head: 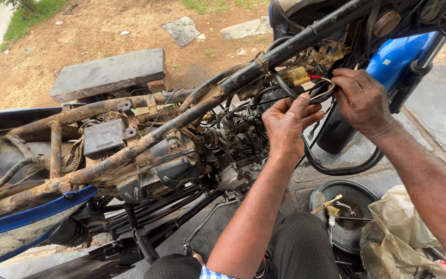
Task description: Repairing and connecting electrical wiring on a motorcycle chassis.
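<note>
A stripped motorcycle with a rusty tube frame (130, 150) lies across the view, its engine (233, 144) exposed in the middle. My left hand (286, 124) pinches a loop of black cable (290, 89) just under the upper frame tube. My right hand (362, 101) grips the same bundle of wires by a yellow connector (299, 76) near the steering head. A thick black hose (336, 168) curves down below both hands.
A blue fuel-tank panel (396, 59) stands behind my right hand. A round dark pan (344, 214) with a brush and small tools sits on the ground by my knee, beside a crumpled plastic sheet (403, 232). A stone slab (109, 72) rests on bare earth beyond.
</note>
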